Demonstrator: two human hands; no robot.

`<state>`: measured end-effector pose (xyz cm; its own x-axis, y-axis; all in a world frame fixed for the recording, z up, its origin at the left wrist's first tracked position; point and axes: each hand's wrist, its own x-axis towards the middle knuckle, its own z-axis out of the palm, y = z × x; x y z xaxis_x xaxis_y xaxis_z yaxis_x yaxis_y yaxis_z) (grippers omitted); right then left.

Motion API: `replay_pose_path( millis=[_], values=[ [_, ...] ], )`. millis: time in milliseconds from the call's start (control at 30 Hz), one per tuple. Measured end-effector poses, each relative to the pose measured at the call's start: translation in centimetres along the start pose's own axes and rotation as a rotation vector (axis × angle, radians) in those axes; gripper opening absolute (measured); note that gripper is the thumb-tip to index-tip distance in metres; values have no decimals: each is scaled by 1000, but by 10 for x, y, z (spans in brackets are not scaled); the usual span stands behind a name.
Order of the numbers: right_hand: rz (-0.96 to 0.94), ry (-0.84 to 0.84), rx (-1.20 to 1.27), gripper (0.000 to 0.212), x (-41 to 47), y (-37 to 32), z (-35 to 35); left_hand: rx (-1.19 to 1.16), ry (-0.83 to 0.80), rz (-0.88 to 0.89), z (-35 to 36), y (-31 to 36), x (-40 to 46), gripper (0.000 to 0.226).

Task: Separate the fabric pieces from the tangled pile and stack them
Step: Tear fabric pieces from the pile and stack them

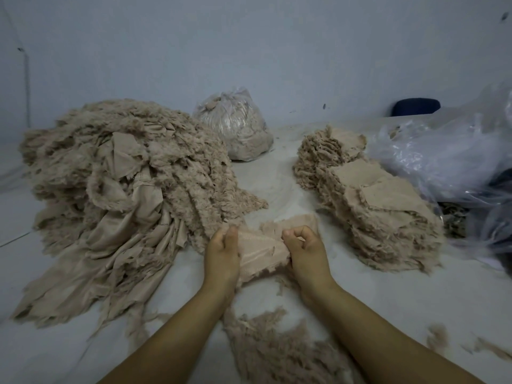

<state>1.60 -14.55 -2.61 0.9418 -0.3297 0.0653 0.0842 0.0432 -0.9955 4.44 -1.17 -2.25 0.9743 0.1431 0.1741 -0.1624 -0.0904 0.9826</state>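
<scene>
A big tangled pile (122,187) of beige, frayed fabric pieces fills the left side of the white surface. On the right lies a long neat stack (379,206) of the same pieces, laid flat. Between them, near the middle front, my left hand (221,256) and my right hand (302,250) both grip one beige fabric piece (260,250). It is stretched between them with its smooth side toward me. Its far end still touches the edge of the tangled pile.
A tied clear bag (235,123) stuffed with beige scraps stands at the back. Crumpled clear plastic (443,153) lies at the right beside the stack. Loose fluff and threads (271,347) lie between my forearms. A dark blue object (415,106) sits by the wall.
</scene>
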Motion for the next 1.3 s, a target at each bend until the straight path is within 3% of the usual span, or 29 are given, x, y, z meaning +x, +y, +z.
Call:
replay_pose_path(
  millis=[100, 267, 367, 433, 500, 567, 733, 967, 1133, 1233, 1300],
  values=[
    [-9, -71, -78, 24, 0, -1, -2, -44, 29, -30, -3, 2, 2, 36],
    [11, -195, -79, 32, -4, -5, -4, -198, -334, -156, -6, 4, -5, 40],
    [39, -250, 41, 11, -7, -4, 1, -213, -357, -157, -4, 8, -10, 53],
    [29, -217, 33, 12, -8, -4, 2, -220, -396, -155, -4, 10, -8, 64],
    [14, -224, -20, 14, -9, -4, 2, -87, -440, -67, -5, 11, -11, 54],
    [-9, -251, -87, 18, -12, -4, 2, 29, -417, 49, -3, 12, -13, 26],
    [-14, -280, -31, 17, -14, -10, 5, -21, -220, 118, -2, 10, -6, 30],
    [-9, -179, -19, 18, -10, -15, 1, -237, -51, -112, -9, 8, 8, 30],
    [64, -361, -105, 22, -15, -14, 6, -358, -172, -170, -12, 10, 3, 29],
    [58, -205, 3, 22, -10, -13, 6, -242, -269, -124, -13, 11, 1, 44],
    [88, -161, 80, 21, -6, -14, 3, -95, -441, -46, -13, 11, -4, 41]
  ],
)
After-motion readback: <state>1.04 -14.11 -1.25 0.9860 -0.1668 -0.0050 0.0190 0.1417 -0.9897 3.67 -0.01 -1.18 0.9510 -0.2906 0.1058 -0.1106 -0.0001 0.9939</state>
